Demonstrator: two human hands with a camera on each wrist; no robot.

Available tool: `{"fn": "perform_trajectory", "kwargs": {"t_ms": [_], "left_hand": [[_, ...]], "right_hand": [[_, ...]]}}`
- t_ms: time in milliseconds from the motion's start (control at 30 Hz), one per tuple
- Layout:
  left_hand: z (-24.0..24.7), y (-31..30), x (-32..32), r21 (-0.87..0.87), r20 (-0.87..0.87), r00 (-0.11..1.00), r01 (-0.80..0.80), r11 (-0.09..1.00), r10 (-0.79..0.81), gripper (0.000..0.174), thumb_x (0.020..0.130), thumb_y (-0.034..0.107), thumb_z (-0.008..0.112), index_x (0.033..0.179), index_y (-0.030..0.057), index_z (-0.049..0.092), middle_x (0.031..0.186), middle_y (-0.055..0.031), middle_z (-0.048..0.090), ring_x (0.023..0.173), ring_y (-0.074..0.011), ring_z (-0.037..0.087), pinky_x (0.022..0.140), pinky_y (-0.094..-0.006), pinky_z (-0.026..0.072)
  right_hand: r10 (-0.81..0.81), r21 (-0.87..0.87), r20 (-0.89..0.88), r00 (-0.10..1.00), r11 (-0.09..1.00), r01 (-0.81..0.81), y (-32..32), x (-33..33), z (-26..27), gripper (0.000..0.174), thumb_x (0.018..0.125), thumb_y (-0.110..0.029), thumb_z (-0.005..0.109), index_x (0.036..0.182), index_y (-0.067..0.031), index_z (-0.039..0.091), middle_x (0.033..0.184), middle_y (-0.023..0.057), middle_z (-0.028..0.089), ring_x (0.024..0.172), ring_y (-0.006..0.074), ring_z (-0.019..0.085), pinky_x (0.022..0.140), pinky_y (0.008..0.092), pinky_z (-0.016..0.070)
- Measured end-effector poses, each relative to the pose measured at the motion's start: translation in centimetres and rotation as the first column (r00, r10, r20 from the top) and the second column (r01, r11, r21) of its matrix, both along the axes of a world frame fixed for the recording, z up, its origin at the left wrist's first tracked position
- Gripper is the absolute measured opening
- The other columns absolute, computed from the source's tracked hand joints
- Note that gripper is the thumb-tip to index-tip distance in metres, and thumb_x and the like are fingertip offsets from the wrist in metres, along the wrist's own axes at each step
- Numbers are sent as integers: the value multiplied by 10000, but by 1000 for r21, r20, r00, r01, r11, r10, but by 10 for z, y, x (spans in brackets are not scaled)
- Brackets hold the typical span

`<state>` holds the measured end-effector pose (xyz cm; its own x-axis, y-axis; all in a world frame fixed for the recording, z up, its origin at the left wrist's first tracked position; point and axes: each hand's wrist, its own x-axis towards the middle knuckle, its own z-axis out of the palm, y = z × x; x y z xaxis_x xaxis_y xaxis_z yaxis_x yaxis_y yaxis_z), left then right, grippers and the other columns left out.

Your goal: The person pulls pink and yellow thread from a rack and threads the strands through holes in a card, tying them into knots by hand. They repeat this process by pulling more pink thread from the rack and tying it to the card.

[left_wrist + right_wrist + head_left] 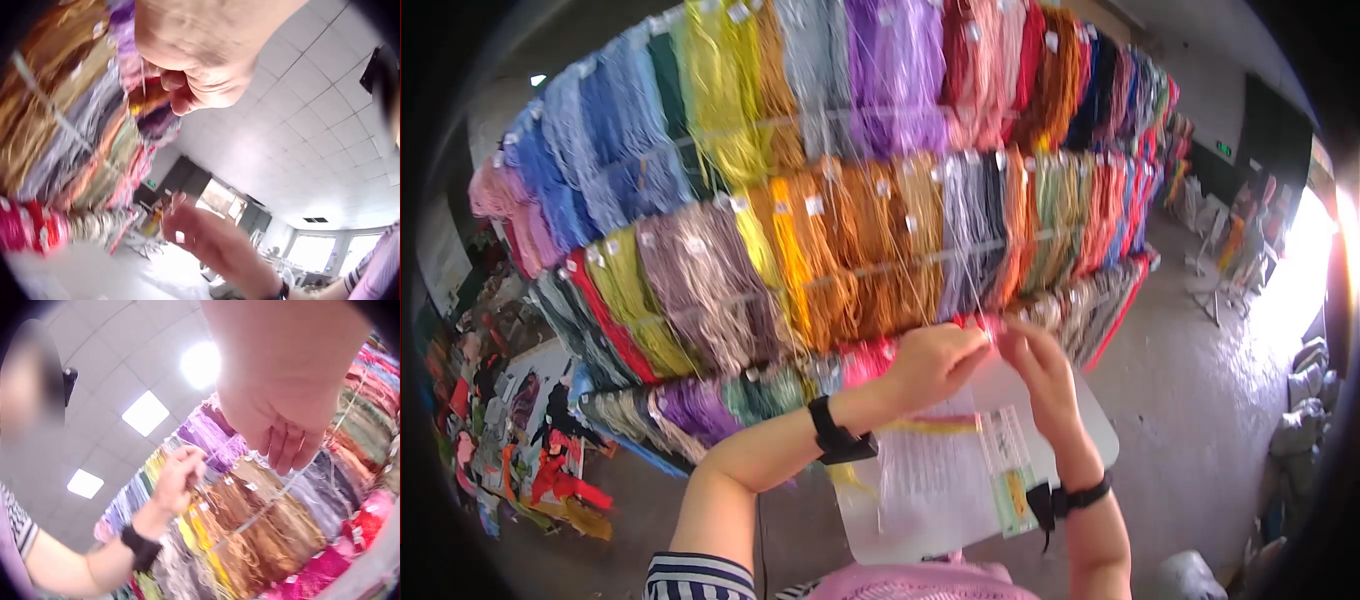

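My left hand (930, 362) is raised in front of the yarn rack, fingers bent and thumb against them. Thin pale threads (968, 278) run down across the skeins to its fingertips, and it pinches a thread there. Close on its right is my right hand (1037, 375), with bent fingers pointing at the same spot. In the right wrist view the right fingers (290, 447) curl downward, their tips partly turned away; I cannot tell whether they hold anything. A small white patch shows at the blurred right hand (212, 240) in the left wrist view. Brown skeins (870, 250) hang just behind.
Skeins in many colours hang in tiers, with purple skeins (895, 70) above and magenta skeins (312, 575) low down. Below my hands is a pale board (855, 525) with a printed sheet (920, 465) and a card (1008, 470). Loose yarn (550, 470) is heaped at left; bundles (1300, 420) stand right.
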<state>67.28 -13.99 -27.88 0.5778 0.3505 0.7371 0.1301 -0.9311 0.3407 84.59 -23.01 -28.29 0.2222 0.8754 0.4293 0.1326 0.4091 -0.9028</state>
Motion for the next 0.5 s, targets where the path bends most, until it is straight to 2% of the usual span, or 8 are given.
{"fn": "perform_trajectory", "kwargs": {"t_ms": [67,133,200,267,333,367,433,500], "left_hand": [[-39,-24,19,-139,30,998,63,988,-59,28,881,59,635,905,51,623,795,-96,622,708,-234,629,610,-321,485],[-72,-45,23,-330,117,990,117,937,-82,51,884,85,654,915,52,629,780,-84,643,689,-210,628,604,-317,484],[-80,-55,17,-745,71,988,144,651,-137,69,881,88,663,942,58,648,811,-79,664,741,-198,633,633,-318,490],[-109,-47,4,-471,27,995,101,877,-99,83,879,80,665,959,56,672,842,-85,680,780,-188,638,674,-310,496],[-130,-31,-22,-300,-46,998,36,953,-52,98,879,66,659,972,48,686,876,-89,691,794,-172,643,714,-296,496],[-144,-25,-39,-392,-65,998,-25,920,0,119,877,71,655,992,50,679,867,-90,691,765,-192,647,689,-311,503],[-159,-22,-70,-611,-107,991,-128,781,78,136,892,83,642,1019,46,675,852,-72,693,752,-170,651,670,-301,510],[-167,-25,-79,-738,-128,986,-166,654,107,134,909,91,633,1025,41,677,847,-53,695,767,-129,652,675,-277,510]], "right_hand": [[218,-99,-271,937,962,-253,6,-11,20,411,1005,-249,542,1325,4,490,1172,106,628,1066,189,617,934,311,492],[236,-177,-323,916,936,-304,2,-5,18,270,996,-219,562,1149,-1,610,886,20,643,744,54,560,668,198,453],[188,-50,-425,885,972,-231,-6,8,-6,190,980,-178,586,1047,-16,657,724,-59,544,618,12,414,553,190,330],[-39,-191,-326,945,981,-25,-31,39,-26,159,954,-174,624,962,-24,677,665,-91,463,567,10,329,520,205,259],[-416,-360,37,909,842,401,-57,92,-56,142,897,-169,675,953,-43,713,674,-86,507,569,14,363,515,206,265],[-600,-355,181,779,699,621,-74,115,-62,158,882,-166,680,977,-47,722,671,-76,515,571,25,357,513,214,254],[-773,144,473,422,541,829,-129,245,-135,131,887,-147,656,942,-39,706,734,-54,543,625,48,448,552,211,351],[-889,-52,283,359,359,932,-171,292,-114,97,909,-100,603,927,-40,678,845,-25,580,762,82,562,681,228,467]]}}
